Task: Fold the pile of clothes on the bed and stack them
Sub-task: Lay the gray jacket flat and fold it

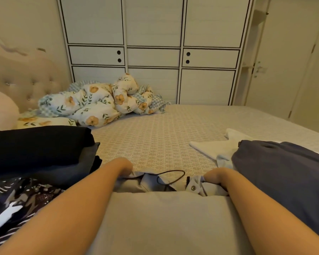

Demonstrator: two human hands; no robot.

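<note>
Grey trousers (160,218) lie spread in front of me on the bed (164,137), waistband away from me, with a snap button and a dark cord loop showing. My left hand (122,167) grips the waistband's left corner, fingers curled over the edge. At the right corner, my right hand (215,176) grips the waistband the same way. A stack of folded dark clothes (39,150) sits to the left, a patterned black-and-white garment (17,205) in front of it. To the right lie a blue-grey garment (284,175) and a white one (217,146).
A crumpled floral duvet (98,102) is bunched at the far left of the bed beside a tufted headboard (26,80). A white wardrobe (153,50) stands behind the bed and a door (287,61) to the right.
</note>
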